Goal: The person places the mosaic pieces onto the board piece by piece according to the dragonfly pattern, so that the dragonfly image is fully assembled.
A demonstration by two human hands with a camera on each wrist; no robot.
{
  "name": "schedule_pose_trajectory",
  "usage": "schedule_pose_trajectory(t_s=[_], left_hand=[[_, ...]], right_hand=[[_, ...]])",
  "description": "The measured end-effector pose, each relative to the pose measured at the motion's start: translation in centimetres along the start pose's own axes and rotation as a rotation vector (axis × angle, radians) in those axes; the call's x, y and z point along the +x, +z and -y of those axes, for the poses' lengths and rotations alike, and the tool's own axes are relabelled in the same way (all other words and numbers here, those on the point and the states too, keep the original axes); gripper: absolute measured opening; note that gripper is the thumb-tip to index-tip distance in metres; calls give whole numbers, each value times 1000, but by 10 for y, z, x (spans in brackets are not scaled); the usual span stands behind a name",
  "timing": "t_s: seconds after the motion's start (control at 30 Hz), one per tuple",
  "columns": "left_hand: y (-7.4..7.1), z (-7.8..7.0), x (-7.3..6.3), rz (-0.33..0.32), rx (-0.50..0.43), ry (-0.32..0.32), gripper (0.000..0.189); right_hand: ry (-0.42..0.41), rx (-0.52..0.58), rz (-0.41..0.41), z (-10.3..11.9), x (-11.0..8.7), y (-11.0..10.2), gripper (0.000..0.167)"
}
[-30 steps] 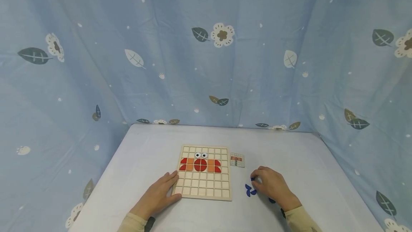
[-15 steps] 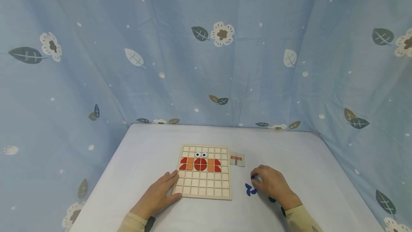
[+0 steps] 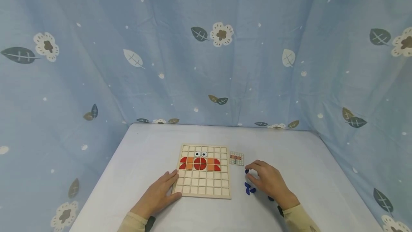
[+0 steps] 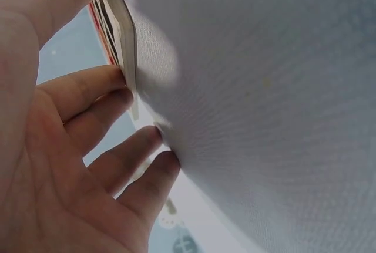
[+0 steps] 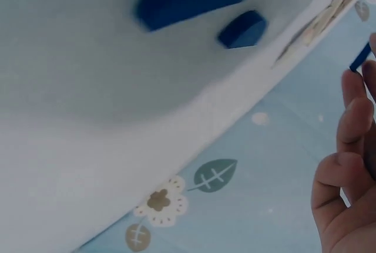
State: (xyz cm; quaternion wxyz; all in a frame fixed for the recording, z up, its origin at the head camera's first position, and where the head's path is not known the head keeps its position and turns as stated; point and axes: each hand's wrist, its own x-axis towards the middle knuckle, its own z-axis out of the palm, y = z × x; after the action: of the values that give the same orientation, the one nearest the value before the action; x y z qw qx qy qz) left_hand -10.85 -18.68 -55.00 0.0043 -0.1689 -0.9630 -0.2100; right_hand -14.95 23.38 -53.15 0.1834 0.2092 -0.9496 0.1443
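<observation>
A wooden grid board lies on the white table, bearing several red quarter-round pieces, orange squares and two eye pieces. My left hand rests along its near left corner, fingers fairly straight against the edge. To the right of the board, my right hand pinches a small blue piece between thumb and fingertips. That blue piece shows as a thin edge in the right wrist view. Several loose blue pieces lie just below the right hand.
A small pattern card with a printed grid design lies beside the board's upper right edge. Another blue piece sits partly under the right wrist. A blue curtain with leaves and flowers surrounds the table.
My right hand has lifted a blue piece off from the loose ones and moved slightly up and left toward the card. The left hand has stayed at the board's edge.
</observation>
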Motion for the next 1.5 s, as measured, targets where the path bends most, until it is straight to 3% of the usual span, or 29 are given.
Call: schedule_pose_trajectory(t_s=[0.13, 0.4, 0.73, 0.93, 1.27, 1.5], left_hand=[[1, 2, 1, -5, 4, 6, 74], [2, 4, 1, 8, 6, -1, 76], [-1, 4, -1, 28, 14, -16, 76], [0, 4, 1, 32, 12, -20, 77], [2, 4, 1, 29, 15, -15, 77], [2, 4, 2, 22, 12, -16, 77]], right_hand=[[-59, 29, -67, 6, 5, -3, 30], [-94, 68, -74, 22, 18, -9, 26], [-173, 109, -112, 38, 30, 0, 35], [-231, 137, -132, 46, 39, 4, 29], [-251, 173, -67, 63, 54, 13, 24], [-330, 180, -41, 78, 67, 21, 18]])
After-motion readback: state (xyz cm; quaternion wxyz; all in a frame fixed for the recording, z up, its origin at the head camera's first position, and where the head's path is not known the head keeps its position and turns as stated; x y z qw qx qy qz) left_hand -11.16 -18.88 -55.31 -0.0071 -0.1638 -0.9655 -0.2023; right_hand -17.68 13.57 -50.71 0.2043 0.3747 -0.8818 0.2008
